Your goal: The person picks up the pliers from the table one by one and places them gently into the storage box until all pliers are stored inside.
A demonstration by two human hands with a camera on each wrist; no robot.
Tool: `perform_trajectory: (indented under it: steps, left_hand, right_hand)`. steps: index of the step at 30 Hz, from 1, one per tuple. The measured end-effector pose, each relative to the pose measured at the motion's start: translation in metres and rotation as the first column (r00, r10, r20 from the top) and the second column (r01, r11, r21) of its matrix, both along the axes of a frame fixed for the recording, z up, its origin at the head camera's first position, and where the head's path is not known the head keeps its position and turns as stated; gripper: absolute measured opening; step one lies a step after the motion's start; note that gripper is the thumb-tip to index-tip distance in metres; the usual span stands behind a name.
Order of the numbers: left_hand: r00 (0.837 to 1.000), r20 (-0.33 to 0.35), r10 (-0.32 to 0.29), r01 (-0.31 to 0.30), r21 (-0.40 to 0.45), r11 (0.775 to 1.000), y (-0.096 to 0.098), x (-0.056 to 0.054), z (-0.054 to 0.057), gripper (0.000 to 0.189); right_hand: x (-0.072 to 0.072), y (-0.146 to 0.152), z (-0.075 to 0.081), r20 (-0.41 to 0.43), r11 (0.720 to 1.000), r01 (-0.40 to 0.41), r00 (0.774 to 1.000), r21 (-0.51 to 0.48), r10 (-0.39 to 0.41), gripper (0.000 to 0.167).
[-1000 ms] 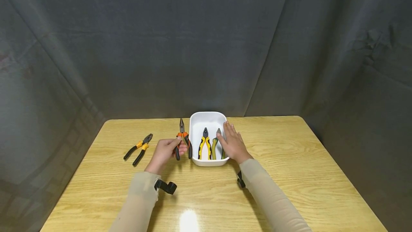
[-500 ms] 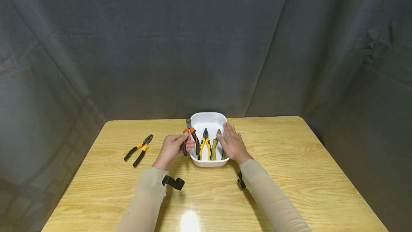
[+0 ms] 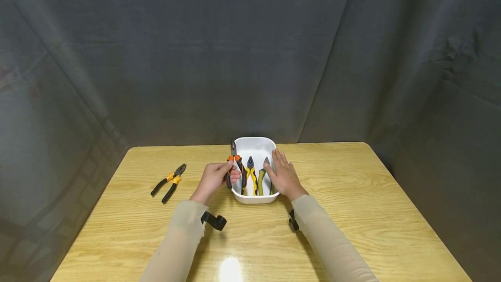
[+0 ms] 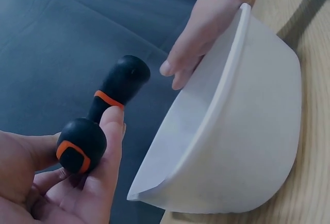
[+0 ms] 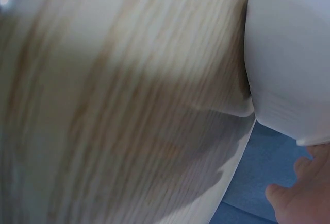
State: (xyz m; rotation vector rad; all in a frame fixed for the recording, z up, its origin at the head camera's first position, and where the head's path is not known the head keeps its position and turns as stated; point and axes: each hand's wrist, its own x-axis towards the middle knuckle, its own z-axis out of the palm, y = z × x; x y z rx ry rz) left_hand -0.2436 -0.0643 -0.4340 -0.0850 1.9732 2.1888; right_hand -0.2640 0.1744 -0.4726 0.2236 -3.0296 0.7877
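Fingers of the left hand (image 3: 213, 180) are curled round orange-and-black pliers (image 3: 238, 160), handles splayed, held mid-frame at the left rim of a white tub (image 3: 254, 200). The right hand (image 3: 287, 179), fingers straight, is laid against the right rim. Open wooden tabletop (image 3: 375, 212) is bounded at lower right by a slanting edge.

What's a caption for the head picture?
Left hand holds black-orange pliers by a white tub; right hand at its rim.

The tub (image 4: 247, 131) looks smooth plastic, the table (image 3: 368, 212) glossy grained wood, the curtain (image 3: 219, 55) matt cloth, the orange-black grips (image 4: 124, 77) rubbery.
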Motion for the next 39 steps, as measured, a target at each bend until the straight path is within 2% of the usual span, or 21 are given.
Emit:
perform_trajectory:
  steps: [9, 13, 18, 25, 33, 39]
  left_hand:
    - [1.000, -0.024, -0.005, 0.005, -0.004, 1.000, 0.019, -0.003, -0.004, 0.035]
    - [0.999, -0.035, -0.028, 0.028, -0.017, 0.999, 0.027, -0.001, -0.008, 0.035]
    - [0.998, -0.030, -0.064, 0.062, -0.048, 0.997, 0.031, 0.001, -0.012, 0.036]
    - [0.997, -0.042, -0.061, 0.059, -0.050, 0.997, 0.036, -0.002, -0.013, 0.036]
    - [0.995, -0.072, -0.067, 0.056, -0.143, 0.988, 0.038, -0.006, -0.015, 0.035]
    - [0.993, -0.084, -0.087, 0.066, -0.227, 0.972, 0.042, -0.008, -0.015, 0.037]
  right_hand:
    - [0.001, 0.002, -0.002, -0.009, 1.000, -0.006, 1.000, -0.002, 0.006, 0.074]
    - [0.002, 0.002, -0.003, -0.018, 1.000, 0.000, 1.000, -0.014, 0.000, 0.073]
    - [0.002, 0.002, -0.004, -0.028, 1.000, -0.003, 1.000, -0.015, 0.003, 0.072]
    - [0.001, 0.001, -0.002, -0.047, 1.000, -0.007, 0.999, -0.026, 0.006, 0.072]
    - [-0.001, 0.000, -0.004, -0.042, 1.000, -0.010, 0.999, -0.029, 0.009, 0.070]
    - [0.000, 0.001, -0.002, -0.033, 0.999, -0.008, 0.999, -0.035, 0.007, 0.071]
